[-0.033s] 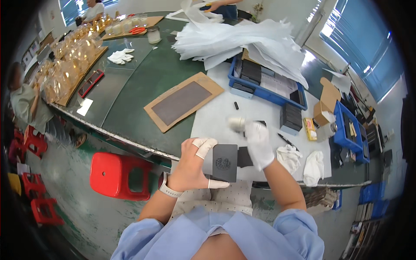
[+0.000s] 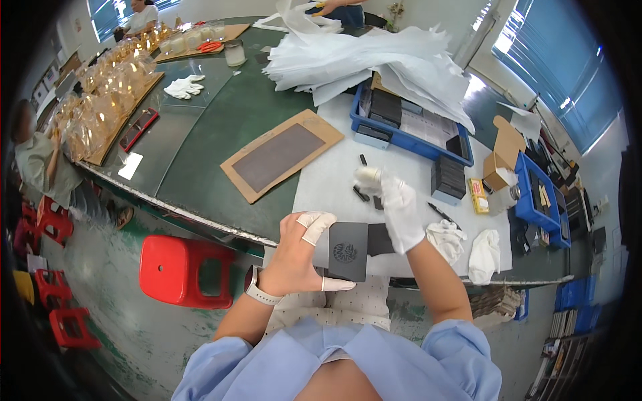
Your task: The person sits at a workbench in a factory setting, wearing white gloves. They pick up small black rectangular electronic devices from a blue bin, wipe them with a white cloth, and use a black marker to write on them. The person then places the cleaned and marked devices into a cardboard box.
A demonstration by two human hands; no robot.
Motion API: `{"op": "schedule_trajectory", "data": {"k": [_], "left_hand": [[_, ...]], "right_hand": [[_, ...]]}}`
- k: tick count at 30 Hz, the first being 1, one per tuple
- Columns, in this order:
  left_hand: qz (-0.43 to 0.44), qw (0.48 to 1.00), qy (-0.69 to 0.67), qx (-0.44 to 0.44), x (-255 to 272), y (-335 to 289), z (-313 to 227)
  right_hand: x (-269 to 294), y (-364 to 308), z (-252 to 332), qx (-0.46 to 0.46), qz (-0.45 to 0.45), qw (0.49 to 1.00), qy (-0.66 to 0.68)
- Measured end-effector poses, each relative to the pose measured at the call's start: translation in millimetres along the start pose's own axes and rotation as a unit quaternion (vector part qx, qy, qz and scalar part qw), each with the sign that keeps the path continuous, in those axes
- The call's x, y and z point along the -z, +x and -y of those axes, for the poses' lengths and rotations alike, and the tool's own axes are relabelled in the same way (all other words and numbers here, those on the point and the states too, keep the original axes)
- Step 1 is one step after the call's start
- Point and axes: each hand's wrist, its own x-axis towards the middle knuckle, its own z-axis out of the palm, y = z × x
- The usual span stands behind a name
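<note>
My left hand (image 2: 297,257), with pale covers on some fingers, grips a dark grey box (image 2: 348,250) by its sides near the table's front edge. A round emblem marks the box's upper face. Beside its right side lies a flat black piece (image 2: 381,239), partly under my right wrist. My right hand (image 2: 400,210), in a white glove, hovers over the white sheet (image 2: 328,180), fingers reaching forward and left. Its fingertips are pale and blurred; whether they hold anything is unclear. Close to them lie a small black cylinder (image 2: 363,159) and another black piece (image 2: 360,194).
A blue tray (image 2: 414,144) of dark boxes stands ahead, beneath white paper sheets (image 2: 368,57). Right of my hand are a stack of dark boxes (image 2: 448,180), a black pen (image 2: 440,212) and white gloves (image 2: 484,257). Brown cardboard (image 2: 281,155) lies left; a red stool (image 2: 180,271) stands below.
My right hand has shifted slightly and its fingers have lifted farther forward, uncovering a black piece on the sheet. My left hand and the box stay in place.
</note>
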Motion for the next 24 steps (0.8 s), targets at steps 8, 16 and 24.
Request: {"op": "schedule_trajectory", "data": {"k": [8,16,24], "left_hand": [[0.007,0.999,0.003,0.035,-3.8,-0.5,10.5],[-0.056,0.989,0.065,0.121,-17.1,-7.8,5.3],[-0.085,0.987,0.035,0.128,-8.8,-7.6,8.2]], "right_hand": [[-2.7,-8.3,21.2,-0.104,0.125,0.986,-0.025],[-27.5,-17.0,-9.6,-0.025,-0.055,0.998,0.033],[-9.3,-10.2,-10.2,-0.092,-0.101,0.983,0.12]]}}
